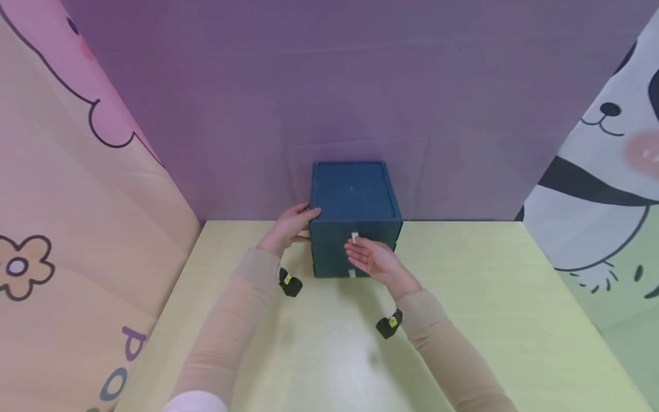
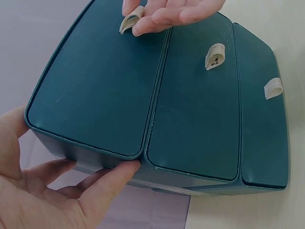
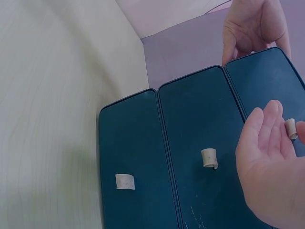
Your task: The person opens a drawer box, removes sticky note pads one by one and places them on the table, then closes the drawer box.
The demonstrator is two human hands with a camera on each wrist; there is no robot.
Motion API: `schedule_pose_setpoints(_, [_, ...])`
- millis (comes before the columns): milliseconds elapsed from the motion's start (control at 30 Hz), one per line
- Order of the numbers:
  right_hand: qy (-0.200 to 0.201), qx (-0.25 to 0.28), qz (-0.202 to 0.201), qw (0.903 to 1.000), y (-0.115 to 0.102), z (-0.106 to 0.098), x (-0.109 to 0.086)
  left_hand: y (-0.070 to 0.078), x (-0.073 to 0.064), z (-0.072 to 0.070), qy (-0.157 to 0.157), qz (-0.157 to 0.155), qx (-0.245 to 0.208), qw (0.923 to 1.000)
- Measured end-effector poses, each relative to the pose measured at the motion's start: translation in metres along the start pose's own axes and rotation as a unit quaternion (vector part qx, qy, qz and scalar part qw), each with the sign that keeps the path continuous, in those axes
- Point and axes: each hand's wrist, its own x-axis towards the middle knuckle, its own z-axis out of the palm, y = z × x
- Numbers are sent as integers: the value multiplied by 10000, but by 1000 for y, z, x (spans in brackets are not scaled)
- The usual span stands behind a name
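A dark teal drawer box (image 1: 355,191) stands on the table against the back wall. Three drawer fronts show in the wrist views, each with a cream loop tab. My left hand (image 1: 290,226) rests against the box's left side, its fingers spread along the side wall and its thumb by the top edge. At the top drawer (image 2: 90,81), my right hand (image 1: 376,260) pinches the pull tab (image 2: 132,19) between thumb and fingers. The middle drawer's tab (image 3: 209,158) and the bottom drawer's tab (image 3: 125,181) hang free. All the drawers look pushed in.
The pale table (image 1: 329,355) spreads in front of the box and to both sides. A purple cloth wall (image 1: 329,103) rises right behind it. Printed panels stand left and right, the right one with a panda (image 1: 592,223).
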Motion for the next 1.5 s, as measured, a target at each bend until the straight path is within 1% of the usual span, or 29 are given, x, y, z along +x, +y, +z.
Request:
schedule_pose_setpoints(167, [2, -51, -45, 10000, 0, -1, 0, 1, 0, 0, 1, 59, -5, 10000])
schedule_pose_setpoints(400, [-139, -181, -117, 9997, 0, -1, 0, -1, 3, 0, -30, 71, -136, 9999])
schedule_pose_setpoints(600, [-120, -206, -102, 9997, 0, -2, 0, -1, 3, 0, -24, 80, -78, 9999])
schedule_pose_setpoints(1000, [-90, -206, -33, 9997, 0, -2, -2, -1, 2, -1, -70, 86, -138, 9998])
schedule_pose_setpoints(1500, [-122, -274, -93, 9995, 5, -4, 0, -3, 4, -1, -68, 28, -134, 9999])
